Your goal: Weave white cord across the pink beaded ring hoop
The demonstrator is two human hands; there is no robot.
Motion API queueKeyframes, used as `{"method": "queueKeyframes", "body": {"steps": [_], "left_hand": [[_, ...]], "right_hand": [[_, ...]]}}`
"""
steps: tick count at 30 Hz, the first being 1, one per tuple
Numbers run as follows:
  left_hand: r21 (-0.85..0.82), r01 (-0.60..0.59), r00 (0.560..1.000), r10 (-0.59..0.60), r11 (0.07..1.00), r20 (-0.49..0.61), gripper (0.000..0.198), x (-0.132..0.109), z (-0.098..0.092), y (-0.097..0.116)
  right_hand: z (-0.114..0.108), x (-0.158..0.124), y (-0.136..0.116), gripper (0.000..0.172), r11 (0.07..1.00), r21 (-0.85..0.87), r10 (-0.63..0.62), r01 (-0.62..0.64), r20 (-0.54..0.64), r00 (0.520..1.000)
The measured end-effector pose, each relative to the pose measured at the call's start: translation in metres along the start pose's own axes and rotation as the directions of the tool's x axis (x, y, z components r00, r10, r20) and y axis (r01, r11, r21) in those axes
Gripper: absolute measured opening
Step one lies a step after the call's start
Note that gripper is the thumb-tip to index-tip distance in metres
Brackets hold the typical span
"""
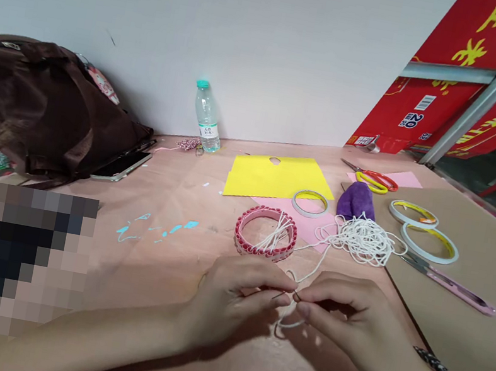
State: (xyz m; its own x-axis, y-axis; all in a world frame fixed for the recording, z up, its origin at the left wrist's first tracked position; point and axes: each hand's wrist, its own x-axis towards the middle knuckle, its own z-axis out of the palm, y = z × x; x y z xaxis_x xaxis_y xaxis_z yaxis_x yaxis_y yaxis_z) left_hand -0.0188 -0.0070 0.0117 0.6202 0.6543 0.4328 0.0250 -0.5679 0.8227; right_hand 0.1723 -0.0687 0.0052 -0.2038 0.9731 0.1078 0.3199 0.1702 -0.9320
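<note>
My left hand [232,301] pinches a thin dark needle [279,295] between thumb and finger. My right hand [340,317] meets it at the fingertips, pinching the white cord [286,320], which loops below and runs up to a loose white cord bundle [358,240]. Beyond my hands lies a pink ring loom [268,218] edged with red pegs, with white strands across its middle. A purple felt piece [357,201] sits behind the bundle. Neither hand touches the ring or the bundle.
A yellow paper sheet [278,178], pink paper [302,227], red-handled scissors [371,180], tape rolls [416,214] and pink-handled shears [448,285] lie ahead. To the right is a cardboard sheet [464,294]. A bottle [207,117], phone [122,164] and brown bag [36,103] stand far left.
</note>
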Motion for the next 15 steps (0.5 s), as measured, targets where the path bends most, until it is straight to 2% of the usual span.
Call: {"method": "queueKeyframes", "body": {"steps": [2,6,10,12,15], "left_hand": [[-0.026,0.03,0.999,-0.03,0.999,0.023,0.009,-0.001,0.0,0.002],[-0.136,0.183,0.982,-0.173,0.974,0.078,0.01,-0.002,-0.001,0.005],[-0.327,0.387,0.919,-0.332,0.862,0.213,0.017,-0.004,0.0,0.004],[-0.35,0.433,0.891,-0.338,0.831,0.302,0.019,-0.007,0.0,0.001],[-0.257,0.326,0.897,-0.212,0.91,0.387,0.018,-0.01,-0.005,-0.009]], "right_hand": [[0.0,-0.001,0.0,0.014,1.0,0.013,0.0,-0.001,0.049,0.999],[0.0,-0.002,-0.002,0.012,0.999,0.008,-0.041,0.04,0.071,0.997],[0.0,-0.004,-0.004,0.013,0.997,-0.028,-0.068,0.071,0.097,0.993],[0.001,-0.005,-0.004,0.014,0.995,-0.055,-0.08,0.089,0.134,0.988],[0.005,-0.007,-0.004,0.018,0.989,-0.074,-0.105,0.126,0.237,0.966]]}}
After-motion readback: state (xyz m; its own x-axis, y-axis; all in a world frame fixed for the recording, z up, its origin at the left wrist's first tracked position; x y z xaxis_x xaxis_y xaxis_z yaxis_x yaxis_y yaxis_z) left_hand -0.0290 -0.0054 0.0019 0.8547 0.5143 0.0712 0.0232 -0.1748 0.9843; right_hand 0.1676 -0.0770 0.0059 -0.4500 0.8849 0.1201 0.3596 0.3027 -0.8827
